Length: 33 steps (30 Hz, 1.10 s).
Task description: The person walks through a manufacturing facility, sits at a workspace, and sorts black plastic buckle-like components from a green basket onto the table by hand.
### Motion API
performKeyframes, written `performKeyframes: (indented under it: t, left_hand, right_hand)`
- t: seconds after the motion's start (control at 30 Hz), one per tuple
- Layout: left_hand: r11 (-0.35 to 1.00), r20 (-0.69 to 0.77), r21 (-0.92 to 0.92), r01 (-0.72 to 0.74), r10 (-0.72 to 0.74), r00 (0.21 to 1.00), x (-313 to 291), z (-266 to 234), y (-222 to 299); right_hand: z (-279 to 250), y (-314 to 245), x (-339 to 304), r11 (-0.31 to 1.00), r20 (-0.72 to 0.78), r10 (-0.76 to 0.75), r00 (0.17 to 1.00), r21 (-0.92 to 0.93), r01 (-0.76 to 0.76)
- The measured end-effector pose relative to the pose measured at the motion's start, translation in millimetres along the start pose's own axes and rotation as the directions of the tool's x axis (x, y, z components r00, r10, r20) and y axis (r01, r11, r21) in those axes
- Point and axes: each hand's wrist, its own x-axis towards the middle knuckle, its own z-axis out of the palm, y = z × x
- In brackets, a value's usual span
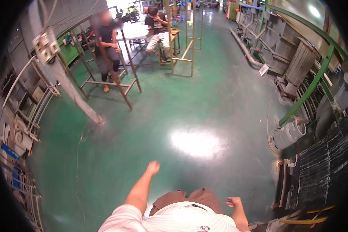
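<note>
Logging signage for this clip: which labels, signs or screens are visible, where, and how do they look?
White placard: small tilted rectangle on the green floor, by the right-hand machinery.
Blue sign: narrow strip on the far-left rack.
Pale electrical boxes: on the upper-left post, small labels.
No screens visible.

A person stands on a green workshop floor with both hands free.

The left hand is stretched forward over the floor, fingers loosely curled, holding nothing. The right hand hangs low beside the body with its fingers spread, also bare, near a dark ribbed mat and a pale grey motor at the right. Ahead on the left stands a metal frame, with a person on a stool behind it and a second seated person farther back. A slanted pipe runs down to the floor at the left.
</note>
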Motion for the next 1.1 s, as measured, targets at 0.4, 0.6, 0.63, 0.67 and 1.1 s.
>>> performKeyframes:
  t: [0.4, 0.6, 0.63, 0.67, 1.1]
  left_hand:
    - [0.985, -0.003, -0.060, -0.160, 0.160, 0.987, 380, 1, 209]
    - [0.816, 0.535, 0.324, 0.480, -0.576, 0.618, 249, 77, 65]
    - [0.744, 0.545, 0.361, 0.563, -0.658, 0.520, 246, 64, 65]
    - [0.696, 0.548, 0.384, 0.607, -0.701, 0.457, 260, 58, 69]
    - [0.957, -0.085, -0.219, -0.193, 0.178, 0.980, 1018, -113, 500]
  right_hand:
    - [-138, -170, 195, 0.941, -0.104, 0.156, 0.982, 0.318, -0.115]
    - [-137, -533, 262, 0.890, -0.170, -0.440, 0.882, -0.213, 0.404]
    - [-132, -584, 275, 0.846, -0.166, -0.521, 0.838, -0.232, 0.480]
    - [-129, -624, 292, 0.841, -0.170, -0.536, 0.827, -0.194, 0.505]
    - [-187, -855, 455, 0.992, -0.115, -0.078, 0.990, -0.111, 0.066]
